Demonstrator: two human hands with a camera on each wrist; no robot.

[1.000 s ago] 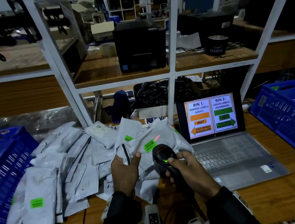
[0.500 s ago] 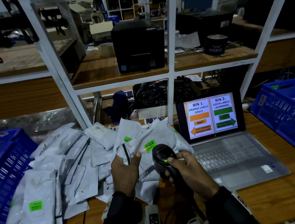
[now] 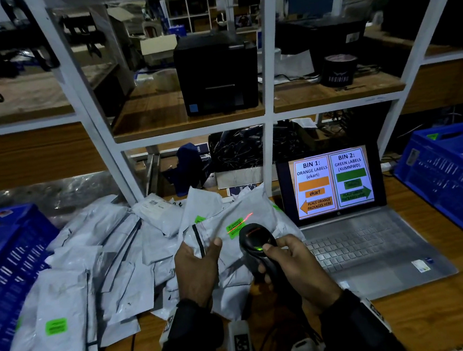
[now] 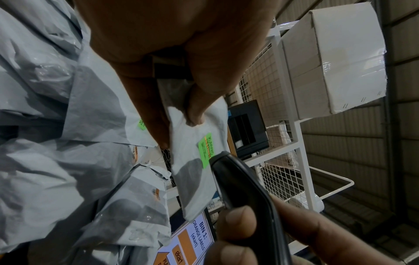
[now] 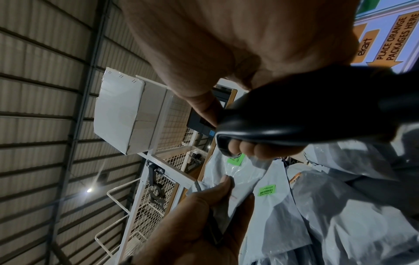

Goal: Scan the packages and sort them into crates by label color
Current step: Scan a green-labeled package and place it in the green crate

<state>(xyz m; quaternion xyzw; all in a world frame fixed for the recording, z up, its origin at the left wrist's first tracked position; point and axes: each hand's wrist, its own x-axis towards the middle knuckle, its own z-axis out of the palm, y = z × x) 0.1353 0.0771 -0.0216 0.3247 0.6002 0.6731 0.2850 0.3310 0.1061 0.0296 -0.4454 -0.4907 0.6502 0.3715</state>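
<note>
My left hand [image 3: 197, 268] pinches a grey package [image 3: 231, 233] by its edge, thumb on top, lifting it above the heap, while my right hand [image 3: 289, 266] is wrapped around the black scanner [image 3: 257, 244], index finger at the trigger and a green light showing on its head. The scanner's red line falls across the package's green label [image 3: 235, 228], which the left wrist view shows just beside the scanner's nose. Under and to the left of the held package, a loose pile of packages [image 3: 90, 266] covers the wooden table [image 3: 442, 310]; several show green labels and, in the wrist views, a few orange ones. To the right stands an open laptop [image 3: 345, 220] whose screen sends orange labels to bin 1 on the left and green labels to bin 2 on the right. A blue crate [image 3: 6, 258] sits at the table's left edge and another blue crate [image 3: 455, 175] at the right, the latter holding at least one pale item. As I judge it, the sorting is at an early stage: this green-labelled package is mid-scan and bound for the right crate, and most of the heap remains to be done.
</note>
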